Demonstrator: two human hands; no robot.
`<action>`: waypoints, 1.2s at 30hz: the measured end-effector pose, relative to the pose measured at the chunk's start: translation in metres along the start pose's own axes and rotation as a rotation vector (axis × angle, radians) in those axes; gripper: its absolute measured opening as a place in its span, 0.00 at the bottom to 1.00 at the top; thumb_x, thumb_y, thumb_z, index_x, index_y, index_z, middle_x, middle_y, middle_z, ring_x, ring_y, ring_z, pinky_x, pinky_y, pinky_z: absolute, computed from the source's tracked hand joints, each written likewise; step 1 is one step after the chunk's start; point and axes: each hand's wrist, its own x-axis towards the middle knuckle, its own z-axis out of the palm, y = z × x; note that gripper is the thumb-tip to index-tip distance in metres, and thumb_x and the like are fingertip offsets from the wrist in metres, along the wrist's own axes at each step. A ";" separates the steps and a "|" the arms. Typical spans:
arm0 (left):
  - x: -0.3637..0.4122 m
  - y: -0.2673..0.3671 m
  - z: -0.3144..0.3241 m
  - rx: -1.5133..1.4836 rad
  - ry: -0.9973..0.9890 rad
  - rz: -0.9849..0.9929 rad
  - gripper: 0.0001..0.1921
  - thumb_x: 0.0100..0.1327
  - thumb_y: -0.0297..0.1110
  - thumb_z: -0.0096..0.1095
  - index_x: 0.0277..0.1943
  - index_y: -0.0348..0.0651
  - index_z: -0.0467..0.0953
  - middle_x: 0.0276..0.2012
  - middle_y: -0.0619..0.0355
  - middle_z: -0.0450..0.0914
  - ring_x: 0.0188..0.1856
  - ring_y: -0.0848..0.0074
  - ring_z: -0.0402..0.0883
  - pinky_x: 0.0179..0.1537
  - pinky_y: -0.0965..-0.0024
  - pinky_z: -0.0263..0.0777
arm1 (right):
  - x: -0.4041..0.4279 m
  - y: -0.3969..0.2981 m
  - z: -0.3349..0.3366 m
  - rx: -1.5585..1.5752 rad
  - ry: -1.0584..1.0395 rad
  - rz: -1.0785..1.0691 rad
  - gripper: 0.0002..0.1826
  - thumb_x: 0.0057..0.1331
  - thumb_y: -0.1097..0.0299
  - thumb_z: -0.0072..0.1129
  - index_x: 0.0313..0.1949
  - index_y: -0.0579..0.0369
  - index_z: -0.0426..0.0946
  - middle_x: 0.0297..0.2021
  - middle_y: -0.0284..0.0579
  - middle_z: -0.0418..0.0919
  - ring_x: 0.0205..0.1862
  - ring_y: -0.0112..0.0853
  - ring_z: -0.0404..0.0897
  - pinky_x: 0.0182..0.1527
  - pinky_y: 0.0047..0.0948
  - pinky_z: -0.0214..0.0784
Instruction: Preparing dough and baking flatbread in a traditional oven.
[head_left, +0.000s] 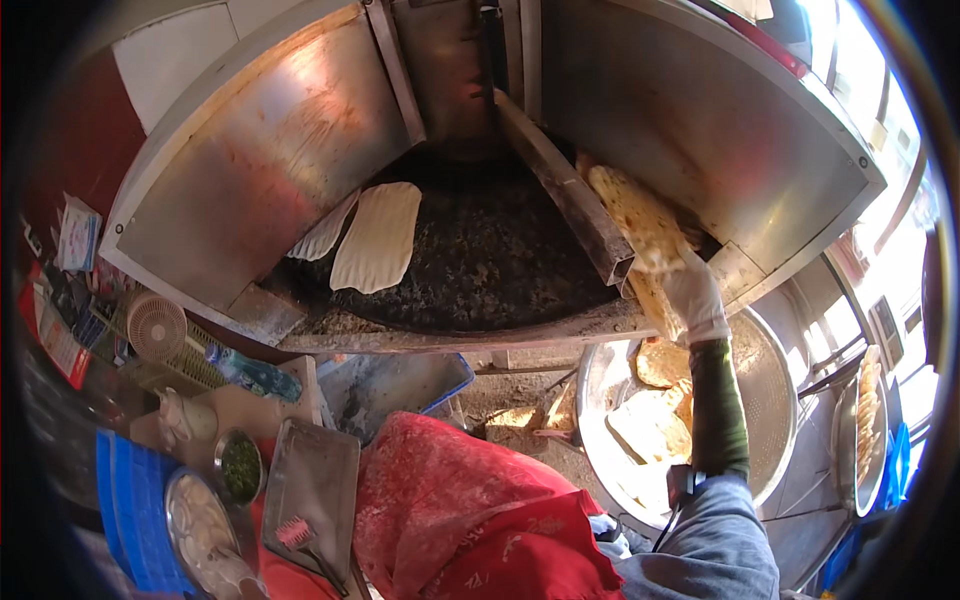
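Observation:
My right hand (694, 300), in a white glove, grips a long browned flatbread (637, 217) at the right side of the oven mouth. Another browned flatbread piece (656, 304) hangs just below it, beside the glove. Two pale, ridged dough sheets, a wide one (376, 238) and a narrower one (324, 229), lie on the dark oven floor (487, 247) to the left. At the lower left, a blurred, pale glove-like shape (236, 570) overlaps a metal bowl (196, 517) with whitish contents; whether it is my left hand, I cannot tell.
A square metal tube (570, 187) slants across the oven opening beside my right hand. Below stands a large perforated metal basin (776, 420) holding flatbreads. On the left are a bowl of chopped greens (240, 465), a metal tray (311, 465) with a pink-headed brush (295, 532), and a bottle (259, 373).

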 end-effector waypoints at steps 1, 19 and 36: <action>0.000 0.004 0.003 -0.006 -0.011 0.009 0.19 0.68 0.37 0.40 0.50 0.29 0.71 0.49 0.33 0.72 0.49 0.45 0.72 0.50 0.53 0.67 | 0.017 -0.004 -0.007 0.001 -0.073 0.023 0.08 0.66 0.72 0.47 0.41 0.62 0.73 0.34 0.41 0.77 0.39 0.29 0.75 0.42 0.25 0.69; 0.007 -0.011 0.029 0.123 -0.216 -0.155 0.17 0.67 0.36 0.41 0.49 0.30 0.69 0.43 0.32 0.75 0.44 0.43 0.75 0.45 0.50 0.68 | 0.202 0.030 -0.028 -0.430 0.101 0.059 0.04 0.62 0.71 0.54 0.35 0.55 0.76 0.31 0.39 0.79 0.33 0.29 0.76 0.38 0.27 0.70; -0.005 -0.036 0.029 -0.021 0.054 -0.097 0.16 0.67 0.29 0.42 0.55 0.32 0.68 0.49 0.35 0.74 0.50 0.46 0.74 0.49 0.54 0.68 | -0.038 0.023 0.067 -1.501 0.170 -0.695 0.18 0.70 0.68 0.44 0.54 0.65 0.71 0.53 0.51 0.74 0.58 0.37 0.70 0.62 0.31 0.57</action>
